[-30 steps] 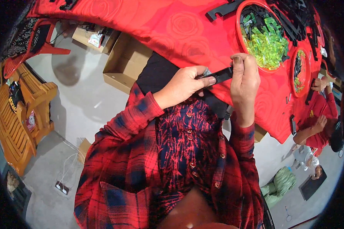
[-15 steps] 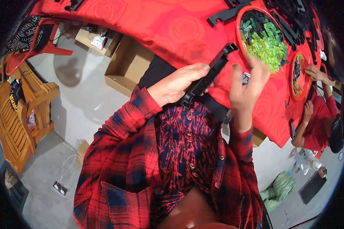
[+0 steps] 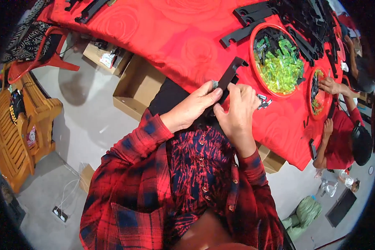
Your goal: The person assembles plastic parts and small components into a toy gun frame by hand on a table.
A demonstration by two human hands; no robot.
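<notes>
A long black plastic strip [image 3: 232, 74] with notched ends slants over the near edge of the red-clothed table, just above my lap. My left hand [image 3: 189, 107] grips it from the left, thumb along its face. Against its right side my right hand [image 3: 238, 111] is closed, fingers bent onto the strip; whether a small piece sits under those fingertips is hidden. Beyond my right hand stands a round red basket [image 3: 253, 52] of yellow-green clear plastic pieces [image 3: 282, 76] and darker ones. A few small clear-and-dark pieces [image 3: 264, 101] lie on the cloth between hand and basket.
More black strips [image 3: 242, 35] lie around the basket's far side, and another black strip [image 3: 89, 11] at far left. A co-worker's hand [image 3: 330, 86] reaches into a second red basket [image 3: 311, 96]. An open cardboard box [image 3: 123, 102] and a wooden bench [image 3: 23, 133] are at left.
My right hand has come from beside the basket, fingers apart, down and left onto the black strip. The strip has shifted slightly in my left hand. The view has moved a little.
</notes>
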